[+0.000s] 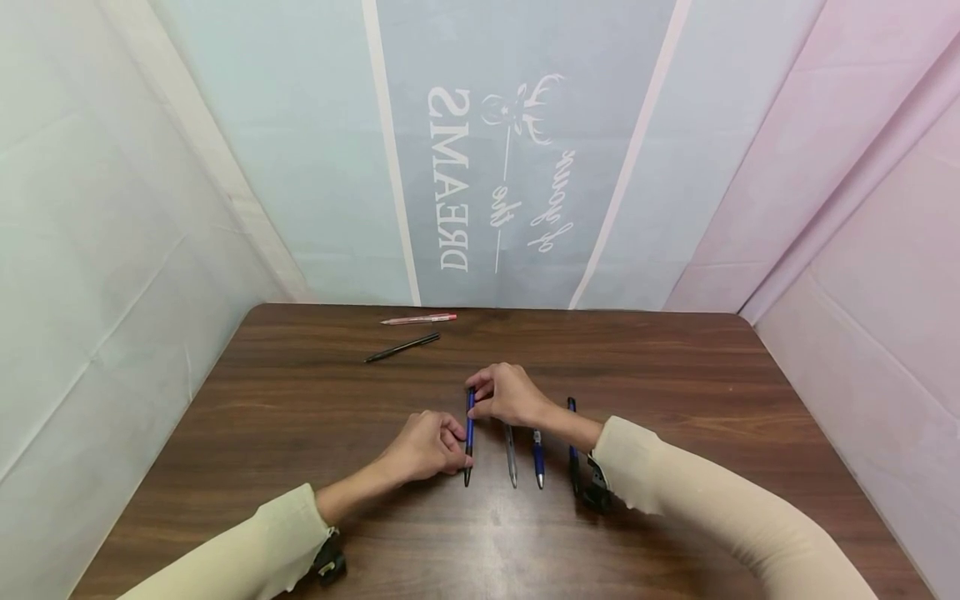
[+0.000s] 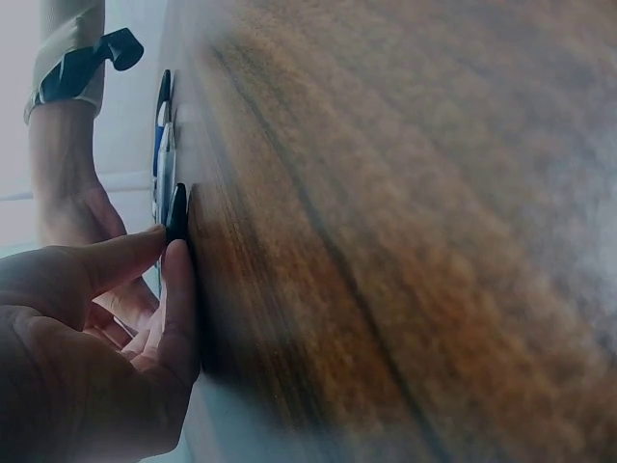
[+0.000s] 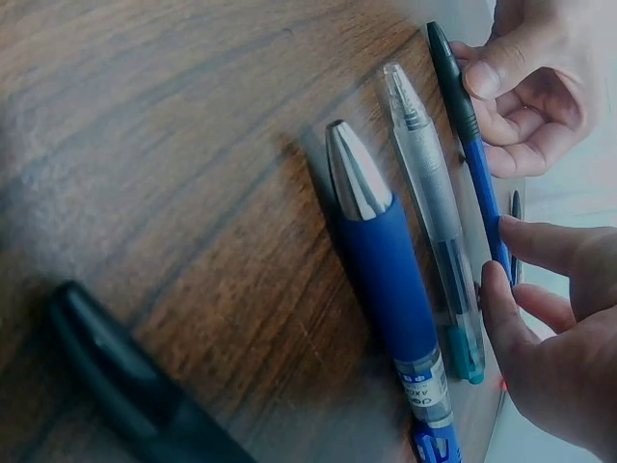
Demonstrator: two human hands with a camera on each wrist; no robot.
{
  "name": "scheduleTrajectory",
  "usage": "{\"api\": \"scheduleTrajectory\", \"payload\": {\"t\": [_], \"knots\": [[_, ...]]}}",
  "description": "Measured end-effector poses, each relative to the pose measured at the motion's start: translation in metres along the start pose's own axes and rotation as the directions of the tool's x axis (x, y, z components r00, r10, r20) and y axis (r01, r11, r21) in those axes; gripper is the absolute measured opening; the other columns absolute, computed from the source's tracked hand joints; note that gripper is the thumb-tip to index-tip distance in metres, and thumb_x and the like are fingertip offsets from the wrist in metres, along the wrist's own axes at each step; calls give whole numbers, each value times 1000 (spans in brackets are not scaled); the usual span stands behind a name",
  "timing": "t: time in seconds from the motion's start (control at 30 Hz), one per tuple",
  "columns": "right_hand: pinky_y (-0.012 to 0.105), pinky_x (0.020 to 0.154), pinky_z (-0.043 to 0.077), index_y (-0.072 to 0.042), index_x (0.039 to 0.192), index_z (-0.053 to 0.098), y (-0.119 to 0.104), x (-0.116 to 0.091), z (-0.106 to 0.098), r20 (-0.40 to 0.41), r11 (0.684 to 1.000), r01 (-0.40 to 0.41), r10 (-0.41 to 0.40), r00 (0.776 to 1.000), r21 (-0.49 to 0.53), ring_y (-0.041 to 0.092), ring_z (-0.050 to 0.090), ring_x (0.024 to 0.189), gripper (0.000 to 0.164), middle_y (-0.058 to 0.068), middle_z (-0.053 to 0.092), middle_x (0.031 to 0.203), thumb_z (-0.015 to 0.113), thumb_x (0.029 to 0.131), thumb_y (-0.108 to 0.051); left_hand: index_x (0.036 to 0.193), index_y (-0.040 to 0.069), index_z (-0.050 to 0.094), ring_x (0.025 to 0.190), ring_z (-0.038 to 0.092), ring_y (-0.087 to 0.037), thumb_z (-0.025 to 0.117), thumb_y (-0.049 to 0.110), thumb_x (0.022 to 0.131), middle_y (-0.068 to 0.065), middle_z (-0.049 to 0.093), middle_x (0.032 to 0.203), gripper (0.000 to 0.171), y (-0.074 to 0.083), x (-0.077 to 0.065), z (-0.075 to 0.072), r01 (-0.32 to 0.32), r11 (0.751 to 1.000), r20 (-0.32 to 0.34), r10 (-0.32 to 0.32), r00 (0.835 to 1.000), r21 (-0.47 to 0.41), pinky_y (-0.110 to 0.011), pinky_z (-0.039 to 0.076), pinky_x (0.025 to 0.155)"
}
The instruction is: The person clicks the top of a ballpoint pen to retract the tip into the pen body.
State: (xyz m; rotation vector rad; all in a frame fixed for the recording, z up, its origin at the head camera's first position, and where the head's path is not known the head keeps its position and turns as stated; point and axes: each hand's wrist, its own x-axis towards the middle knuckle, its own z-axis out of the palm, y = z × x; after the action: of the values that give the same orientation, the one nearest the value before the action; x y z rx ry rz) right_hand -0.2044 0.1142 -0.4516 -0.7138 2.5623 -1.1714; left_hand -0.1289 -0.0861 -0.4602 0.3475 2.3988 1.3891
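A blue pen with black ends lies lengthwise at the middle of the wooden table. My left hand pinches its near black end between thumb and finger, while my right hand pinches it near the far end. To its right, roughly parallel, lie a clear pen, a blue pen with a silver tip and a blue-and-black pen. My right forearm passes over these pens in the head view, covering part of them. The left wrist view shows the held pen's dark tip at the left fingertips.
Near the table's far edge lies a clear pen with a red cap end. In front of it, a black pen rests at a slant. Hanging cloth encloses the table at the back and sides.
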Motion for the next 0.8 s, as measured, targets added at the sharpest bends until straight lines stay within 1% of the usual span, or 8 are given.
{"api": "scheduleTrajectory", "payload": {"t": [0.1,0.3,0.53,0.67,0.8], "knots": [[22,73,63,0,118,77,1,0,2,-3,1000,16,-16,1000,-11,20,77,92,41,12,80,102,92,81,-6,99,-3,71,60,72,-12,92,5,81,-2,75,74,29,1,-2,0,2,1000,-1,-2,1000,-8,-24,59,54],[22,75,63,1,118,76,0,-1,3,-12,999,37,-37,999,-28,20,77,92,41,12,79,105,92,81,-5,100,-3,71,59,72,-12,92,5,81,-1,75,73,30,1,-4,2,-4,1000,-5,4,1000,8,-23,59,53],[23,77,63,1,118,76,0,-2,2,-15,999,24,-25,1000,-23,19,76,93,40,12,79,109,92,82,-6,102,-3,71,59,72,-13,91,6,82,0,75,72,30,-1,-3,1,1,1000,11,-1,1000,-5,-25,60,54],[23,76,63,1,118,76,0,-1,1,-25,999,24,-25,999,-23,19,76,93,40,11,79,108,92,82,-6,102,-3,71,59,72,-14,91,8,83,-1,75,73,30,-3,-2,-1,-6,1000,6,6,1000,-7,-26,61,55],[24,78,63,1,120,75,0,1,1,-27,1000,21,-22,999,-20,20,76,95,41,12,79,112,91,83,-6,104,-3,72,60,72,-14,90,8,84,-1,75,73,29,-3,-4,-3,-3,1000,4,3,1000,-4,-25,60,55]]}}
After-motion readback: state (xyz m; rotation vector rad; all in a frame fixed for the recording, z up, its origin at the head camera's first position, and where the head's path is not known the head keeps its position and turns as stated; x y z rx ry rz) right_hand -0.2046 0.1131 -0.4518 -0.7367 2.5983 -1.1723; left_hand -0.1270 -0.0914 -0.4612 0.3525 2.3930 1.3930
